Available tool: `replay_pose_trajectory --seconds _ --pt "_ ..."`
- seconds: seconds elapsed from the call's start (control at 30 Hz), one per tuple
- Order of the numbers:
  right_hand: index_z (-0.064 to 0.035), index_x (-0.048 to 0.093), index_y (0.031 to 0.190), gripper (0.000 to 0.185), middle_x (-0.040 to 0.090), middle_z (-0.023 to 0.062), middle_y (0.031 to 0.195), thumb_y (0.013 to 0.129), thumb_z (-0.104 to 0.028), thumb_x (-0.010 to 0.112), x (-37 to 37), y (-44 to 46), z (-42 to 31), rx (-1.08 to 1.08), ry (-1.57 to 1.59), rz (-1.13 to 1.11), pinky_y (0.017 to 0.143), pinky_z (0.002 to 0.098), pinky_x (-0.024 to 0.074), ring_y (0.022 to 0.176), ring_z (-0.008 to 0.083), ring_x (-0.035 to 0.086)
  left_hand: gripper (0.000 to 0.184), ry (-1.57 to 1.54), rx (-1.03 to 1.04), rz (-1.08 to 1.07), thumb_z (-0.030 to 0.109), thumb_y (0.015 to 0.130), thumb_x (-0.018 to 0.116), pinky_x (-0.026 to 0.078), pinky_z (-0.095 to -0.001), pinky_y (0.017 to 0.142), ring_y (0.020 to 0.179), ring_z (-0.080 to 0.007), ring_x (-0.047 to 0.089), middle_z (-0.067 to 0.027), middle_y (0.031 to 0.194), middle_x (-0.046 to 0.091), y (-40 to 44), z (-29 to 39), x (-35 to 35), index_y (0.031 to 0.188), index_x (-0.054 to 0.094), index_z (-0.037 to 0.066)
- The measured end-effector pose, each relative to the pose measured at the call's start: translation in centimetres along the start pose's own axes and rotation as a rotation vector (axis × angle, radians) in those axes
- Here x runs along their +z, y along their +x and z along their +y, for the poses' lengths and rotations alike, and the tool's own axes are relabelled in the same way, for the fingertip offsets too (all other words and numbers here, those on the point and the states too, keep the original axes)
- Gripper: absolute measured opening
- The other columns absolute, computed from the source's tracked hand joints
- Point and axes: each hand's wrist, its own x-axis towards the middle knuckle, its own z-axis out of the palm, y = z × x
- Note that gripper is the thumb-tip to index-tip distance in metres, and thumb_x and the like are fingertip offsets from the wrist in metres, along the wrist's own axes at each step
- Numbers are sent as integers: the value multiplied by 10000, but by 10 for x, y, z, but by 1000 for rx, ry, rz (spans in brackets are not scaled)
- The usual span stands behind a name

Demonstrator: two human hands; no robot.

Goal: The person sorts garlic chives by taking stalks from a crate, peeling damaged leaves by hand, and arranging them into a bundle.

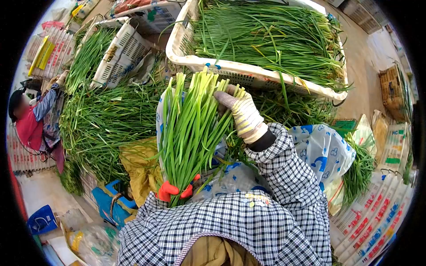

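Observation:
A bunch of garlic chives (pixel 188 128) stands upright in front of my chest, pale cut stem ends at the top and leaf tips below. My left hand (pixel 173 190), in a glove with red-orange fingers, is wrapped round the lower, leafy part; the bunch hides its palm. My right hand (pixel 244 114), in a striped white glove with greyish fingertips, is closed on a few stalks at the bunch's upper right edge. Behind the bunch lies a large loose heap of chives (pixel 111 119).
A white plastic crate (pixel 179 57) full of chives stands ahead, with another white crate (pixel 117 55) farther left. A co-worker (pixel 31 117) sits at the far left. Printed plastic sheeting (pixel 321 150) lies by my right arm. A blue stool-like object (pixel 111 201) is at lower left.

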Motion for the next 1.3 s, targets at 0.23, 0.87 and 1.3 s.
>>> replay_pose_trajectory --seconds 0.23,0.87,1.3 --pt "-29 625 1068 228 638 -14 942 856 -111 613 12 2 3 -101 191 48 784 248 461 851 83 578 876 53 4 25 208 638 719 386 -273 571 642 -167 507 -130 882 611 1 2 -3 1364 324 -81" --pt "-27 568 1040 266 619 40 814 792 -71 655 -12 -22 3 -52 225 -41 693 277 507 730 133 590 593 112 96 99 313 647 703 406 -269 529 658 -192 540 -160 905 617 -5 -8 -14 1113 548 -20" --pt "-17 594 1029 248 593 23 707 882 -215 612 0 -11 24 3 202 74 617 248 462 652 120 559 558 355 32 189 254 636 773 475 -311 638 760 -205 602 -163 966 653 -18 8 -12 1092 591 -10"
